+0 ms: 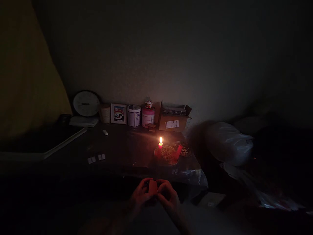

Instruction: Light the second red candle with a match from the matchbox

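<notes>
In front of the table's edge, both hands are close together in dim reddish light. My left hand [141,192] grips a small matchbox-like box [153,187], its flat face tilted towards me. My right hand [168,195] is closed in a pinch at the box's right edge; whatever lies between those fingertips is too dark to make out. Beyond the hands, a lit red candle [160,146] stands upright on a round patterned plate [168,156]. A second red candle [179,150], unlit, leans at the plate's right side.
Behind that plate is a dish [187,150] of thin sticks. Along the wall stand a cardboard box [172,124], two tubs [134,117], a framed panda picture [119,114] and a round clock-like disc [86,103]. Two small pale pieces [101,157] lie left. Plastic bags [228,142] fill the right.
</notes>
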A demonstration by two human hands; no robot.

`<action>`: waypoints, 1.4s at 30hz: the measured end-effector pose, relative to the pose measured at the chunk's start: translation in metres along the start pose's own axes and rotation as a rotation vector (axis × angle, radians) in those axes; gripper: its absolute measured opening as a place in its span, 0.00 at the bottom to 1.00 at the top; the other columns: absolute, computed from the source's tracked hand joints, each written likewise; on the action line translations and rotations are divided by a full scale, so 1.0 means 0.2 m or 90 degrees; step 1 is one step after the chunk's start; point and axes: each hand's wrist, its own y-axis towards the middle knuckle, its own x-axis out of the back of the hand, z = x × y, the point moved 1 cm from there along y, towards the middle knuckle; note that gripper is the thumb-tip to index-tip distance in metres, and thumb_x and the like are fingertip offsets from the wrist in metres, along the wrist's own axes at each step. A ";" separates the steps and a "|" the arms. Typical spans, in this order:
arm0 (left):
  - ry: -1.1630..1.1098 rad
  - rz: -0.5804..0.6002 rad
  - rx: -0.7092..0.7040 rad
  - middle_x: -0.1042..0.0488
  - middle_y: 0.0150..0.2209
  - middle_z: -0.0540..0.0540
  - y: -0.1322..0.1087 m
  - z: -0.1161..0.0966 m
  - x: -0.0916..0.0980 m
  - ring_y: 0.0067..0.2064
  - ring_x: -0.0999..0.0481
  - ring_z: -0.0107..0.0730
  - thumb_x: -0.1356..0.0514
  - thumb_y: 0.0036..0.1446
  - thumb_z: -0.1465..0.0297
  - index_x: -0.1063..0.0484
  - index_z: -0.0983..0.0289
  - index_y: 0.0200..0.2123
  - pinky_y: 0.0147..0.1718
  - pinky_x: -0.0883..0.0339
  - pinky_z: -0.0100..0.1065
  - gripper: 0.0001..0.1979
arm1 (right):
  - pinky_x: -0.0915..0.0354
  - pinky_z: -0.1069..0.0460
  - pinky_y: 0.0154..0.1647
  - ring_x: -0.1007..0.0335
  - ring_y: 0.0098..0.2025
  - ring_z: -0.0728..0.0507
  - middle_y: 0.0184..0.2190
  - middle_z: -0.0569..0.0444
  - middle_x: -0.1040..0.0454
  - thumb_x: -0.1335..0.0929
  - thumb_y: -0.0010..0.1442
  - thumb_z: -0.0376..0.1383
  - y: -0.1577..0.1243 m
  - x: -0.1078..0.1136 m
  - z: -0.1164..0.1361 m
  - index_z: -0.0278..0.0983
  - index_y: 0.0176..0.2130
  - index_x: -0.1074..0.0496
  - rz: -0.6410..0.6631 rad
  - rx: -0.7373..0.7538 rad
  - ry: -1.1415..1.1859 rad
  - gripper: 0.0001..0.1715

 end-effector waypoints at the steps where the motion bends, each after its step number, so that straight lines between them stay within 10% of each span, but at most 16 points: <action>1: 0.008 -0.010 0.002 0.23 0.38 0.57 0.00 0.00 0.00 0.35 0.24 0.38 0.32 0.38 0.70 0.33 0.60 0.45 0.31 0.34 0.32 0.27 | 0.36 0.51 0.42 0.30 0.44 0.42 0.44 0.49 0.30 0.31 0.53 0.37 0.00 0.00 0.00 0.37 0.26 0.33 0.000 -0.003 0.002 0.08; 13: 0.128 -0.168 0.001 0.22 0.33 0.55 0.09 0.04 0.01 0.35 0.24 0.40 0.32 0.30 0.73 0.28 0.62 0.35 0.30 0.35 0.32 0.22 | 0.38 0.53 0.37 0.31 0.38 0.45 0.45 0.49 0.29 0.31 0.52 0.38 -0.01 0.01 0.03 0.36 0.25 0.33 -0.003 -0.069 0.048 0.09; 21: 0.080 -0.233 0.043 0.24 0.22 0.48 0.08 -0.04 -0.03 0.24 0.28 0.31 0.37 0.32 0.77 0.27 0.62 0.32 0.24 0.39 0.30 0.17 | 0.36 0.56 0.31 0.34 0.29 0.48 0.25 0.58 0.31 0.28 0.49 0.43 0.00 0.03 0.05 0.37 0.30 0.29 -0.133 -0.106 0.129 0.13; 25: 0.053 -0.213 0.053 0.22 0.24 0.51 0.08 -0.03 -0.05 0.25 0.25 0.34 0.36 0.35 0.75 0.27 0.63 0.31 0.28 0.36 0.33 0.14 | 0.34 0.54 0.36 0.31 0.35 0.46 0.31 0.56 0.28 0.28 0.50 0.43 -0.01 0.04 0.09 0.39 0.41 0.28 -0.164 -0.123 0.124 0.19; 42: -0.109 -0.045 -0.005 0.20 0.37 0.57 0.04 -0.03 -0.10 0.42 0.23 0.39 0.31 0.40 0.71 0.25 0.65 0.33 0.46 0.35 0.39 0.13 | 0.30 0.53 0.35 0.27 0.32 0.46 0.29 0.55 0.27 0.28 0.49 0.43 0.01 0.06 0.03 0.39 0.38 0.29 -0.339 -0.010 0.065 0.17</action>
